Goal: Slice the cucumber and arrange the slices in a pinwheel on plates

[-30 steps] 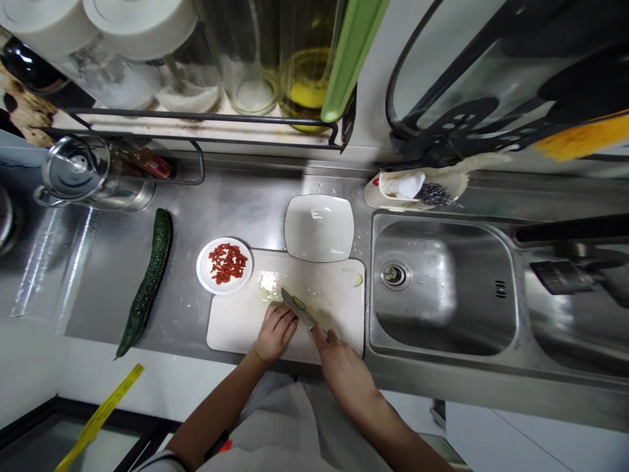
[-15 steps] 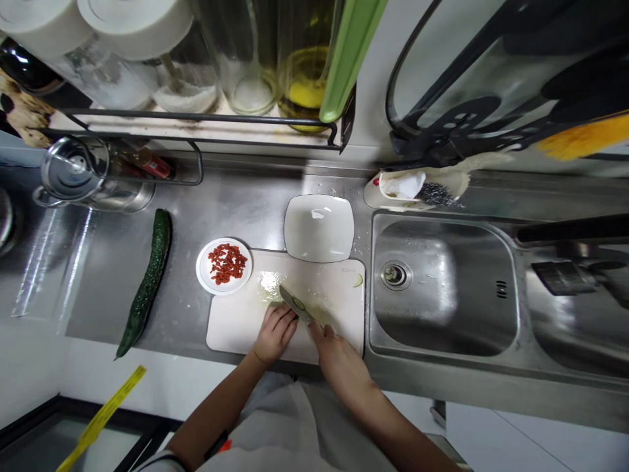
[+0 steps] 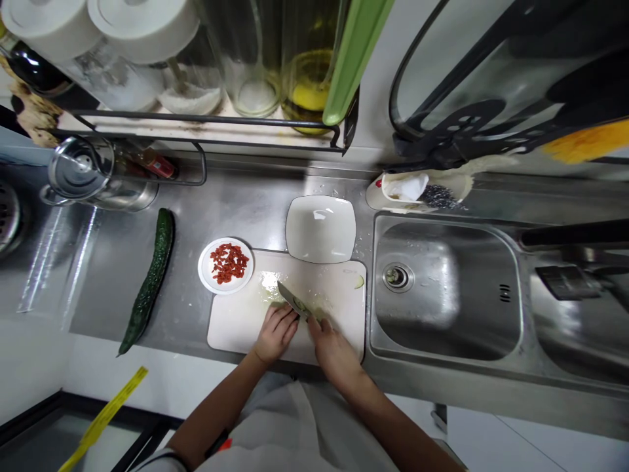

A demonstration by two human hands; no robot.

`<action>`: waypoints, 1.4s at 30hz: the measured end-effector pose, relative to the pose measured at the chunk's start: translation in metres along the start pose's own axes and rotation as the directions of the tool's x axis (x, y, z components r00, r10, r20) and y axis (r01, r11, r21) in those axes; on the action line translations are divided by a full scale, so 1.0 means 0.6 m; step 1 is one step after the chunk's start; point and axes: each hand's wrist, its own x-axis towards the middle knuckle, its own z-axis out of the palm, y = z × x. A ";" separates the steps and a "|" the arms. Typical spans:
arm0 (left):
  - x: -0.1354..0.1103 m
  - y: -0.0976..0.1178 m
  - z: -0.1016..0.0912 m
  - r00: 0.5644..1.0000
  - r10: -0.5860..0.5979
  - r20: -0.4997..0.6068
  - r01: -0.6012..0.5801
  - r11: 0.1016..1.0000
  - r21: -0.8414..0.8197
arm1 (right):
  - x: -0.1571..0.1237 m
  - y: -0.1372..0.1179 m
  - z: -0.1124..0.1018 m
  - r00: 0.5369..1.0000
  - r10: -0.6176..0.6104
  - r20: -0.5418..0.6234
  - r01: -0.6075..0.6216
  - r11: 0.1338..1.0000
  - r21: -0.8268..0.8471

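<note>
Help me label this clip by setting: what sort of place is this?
Most likely a kitchen: a metal sink is set into the counter, the right hand holds a knife over a cutting board, and lidded jars stand on a rack.

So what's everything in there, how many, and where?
Flat metal counter: 1, silver, running across
Rectangular cutting board: 1, white, front centre
Round plate: 1, white, over board's corner
Small chopped pieces: many, red, on plate
Squarish dish: 1, white, board's far edge
Long cucumber: 1, dark green, counter's left
Pointed metal knife: 1, silver, over board
Round slice: 1, green, against knife
Metal sink: 1, silver, right
Clear jars: 2, white-lidded, upper left
Lidded metal pot: 1, silver, left
Kitchen utensils: several, black, upper right
Long bar: 1, green, upper middle
Left hand: 1, bare, beside knife
Right hand: 1, bare, gripping knife
</note>
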 end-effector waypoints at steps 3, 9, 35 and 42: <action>-0.001 0.000 0.000 1.000 0.006 0.012 -0.006 1.000 0.004 | 0.004 0.003 0.003 1.000 0.008 0.000 -0.008 1.000 0.028; -0.006 -0.001 0.002 1.000 -0.021 0.008 0.021 1.000 0.005 | -0.022 0.016 -0.015 0.999 0.040 -0.015 -0.039 0.994 0.100; 0.007 0.005 -0.007 1.000 -0.021 -0.005 0.021 1.000 0.020 | -0.104 0.011 -0.011 0.996 0.075 0.041 -0.074 0.997 -0.029; 0.006 0.003 -0.006 1.000 -0.015 -0.001 0.015 1.000 0.007 | -0.102 0.012 -0.024 0.996 0.071 0.053 -0.069 0.997 -0.028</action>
